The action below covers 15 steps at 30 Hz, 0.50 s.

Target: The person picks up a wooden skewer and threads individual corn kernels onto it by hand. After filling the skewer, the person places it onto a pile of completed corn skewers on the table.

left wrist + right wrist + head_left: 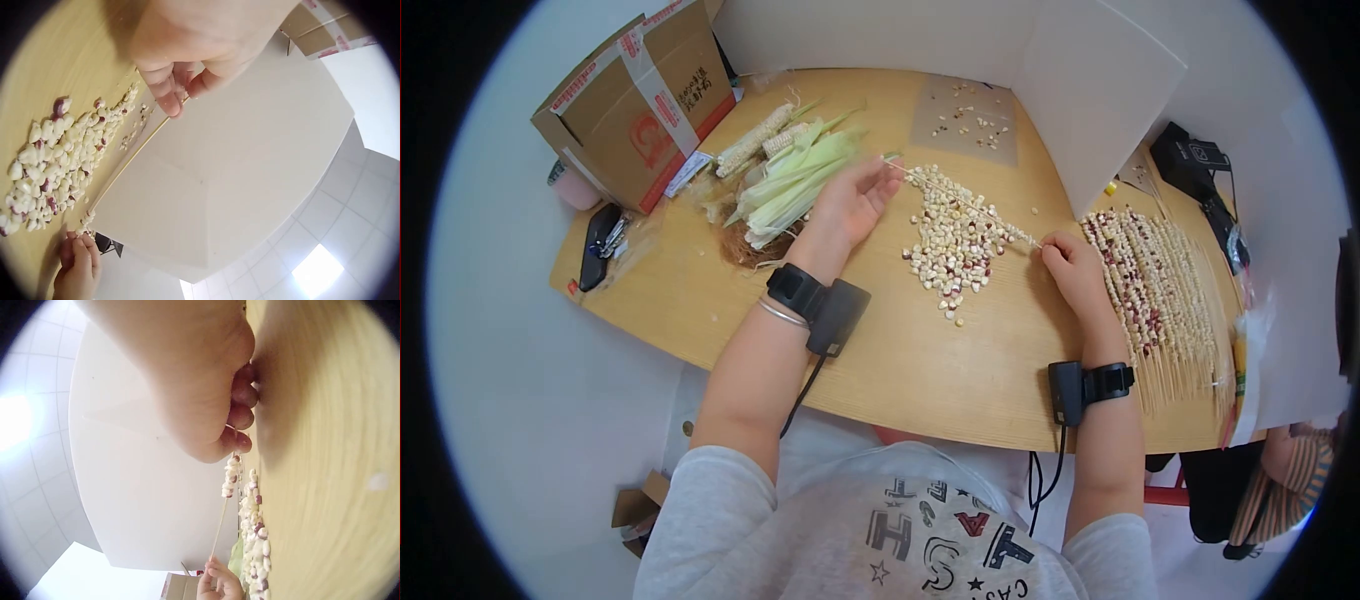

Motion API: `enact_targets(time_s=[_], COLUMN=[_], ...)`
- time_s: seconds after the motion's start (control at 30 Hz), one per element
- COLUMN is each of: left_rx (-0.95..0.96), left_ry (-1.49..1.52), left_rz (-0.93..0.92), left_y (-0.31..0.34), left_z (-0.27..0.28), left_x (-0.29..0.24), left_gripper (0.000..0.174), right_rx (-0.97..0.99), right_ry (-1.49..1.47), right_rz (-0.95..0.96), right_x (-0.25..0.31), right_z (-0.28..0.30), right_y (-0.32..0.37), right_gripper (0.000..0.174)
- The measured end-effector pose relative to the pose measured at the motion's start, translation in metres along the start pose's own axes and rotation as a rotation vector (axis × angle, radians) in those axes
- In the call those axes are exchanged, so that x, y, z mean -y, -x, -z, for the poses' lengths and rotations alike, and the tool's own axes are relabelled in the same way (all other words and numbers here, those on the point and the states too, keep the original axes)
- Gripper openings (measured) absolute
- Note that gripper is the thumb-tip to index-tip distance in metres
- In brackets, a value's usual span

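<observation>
Between both hands runs a thin bamboo skewer [134, 157], slanting over a loose pile of corn kernels [960, 245]. My left hand [860, 205] pinches its bare far end between thumb and fingertips. At the other end my right hand [1078, 272] pinches the skewer with thumb and forefinger, its other fingers curled in. A short row of threaded kernels [230, 478] sits on the skewer right at the right fingertips. The pile is cream white with some dark red kernels. Right of the right hand, many skewers full of kernels [1150, 270] lie side by side.
Corn cobs [755, 140] and green husks [795, 185] lie at the back left, by a cardboard box [640, 105] and a black stapler [600, 245]. A clear sheet [965, 120] with scattered kernels lies behind. A white panel [1100, 90] stands back right.
</observation>
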<state>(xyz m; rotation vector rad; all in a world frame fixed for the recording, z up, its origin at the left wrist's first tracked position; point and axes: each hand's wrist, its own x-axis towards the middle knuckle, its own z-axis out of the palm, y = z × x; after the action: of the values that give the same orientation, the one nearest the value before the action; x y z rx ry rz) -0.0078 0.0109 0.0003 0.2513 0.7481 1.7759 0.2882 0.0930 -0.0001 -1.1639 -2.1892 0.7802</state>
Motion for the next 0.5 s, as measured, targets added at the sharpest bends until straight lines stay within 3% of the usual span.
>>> enact_targets(time_s=[0.1,0.27,0.5], left_rx=[-0.028,0.094,0.059], left_ry=[-0.034,-0.017,-0.078], left_rz=[-0.015,-0.044,-0.069], left_y=[0.001,-0.007,-0.006], left_z=[0.001,0.008,0.007], left_x=[0.002,0.004,0.003], left_gripper=[0.014,0.009,0.011], right_rx=[0.001,0.001,0.024], right_ry=[0.002,0.001,0.017], right_rz=[-0.016,-0.028,-0.016], right_x=[0.001,-0.001,-0.005], right_z=[-0.001,-0.002,-0.002], right_y=[0.001,0.0,-0.001], right_gripper=[0.022,0.022,0.021])
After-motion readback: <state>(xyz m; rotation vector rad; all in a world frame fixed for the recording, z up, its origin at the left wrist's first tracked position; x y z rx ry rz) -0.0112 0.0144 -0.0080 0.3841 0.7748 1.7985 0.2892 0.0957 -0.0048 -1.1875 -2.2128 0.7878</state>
